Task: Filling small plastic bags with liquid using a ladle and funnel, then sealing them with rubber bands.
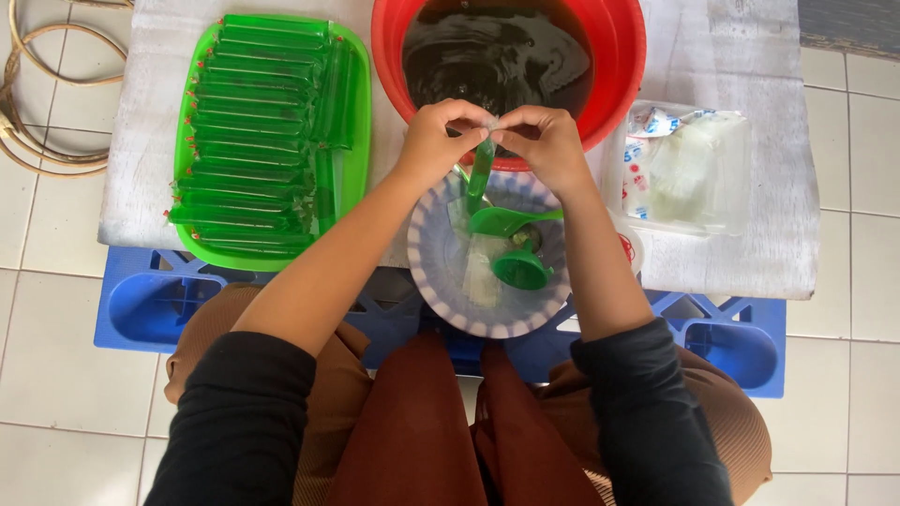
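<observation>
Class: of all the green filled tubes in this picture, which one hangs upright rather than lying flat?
The tube pinched at its top by both hands, left hand and right hand, above the bowl. The others lie stacked on the green tray.

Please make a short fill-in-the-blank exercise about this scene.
1. Both hands, left hand and right hand, pinch the top of a thin ____ tube.
2. The green tray holds many filled ____.
3. The red basin holds dark ____.
4. A green ____ lies in the bowl.

Missing words: green; tubes; liquid; funnel

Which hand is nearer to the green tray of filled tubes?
Left. The left hand pinches the tube top just right of the green tray; the right hand is farther right, beyond the tube.
</observation>
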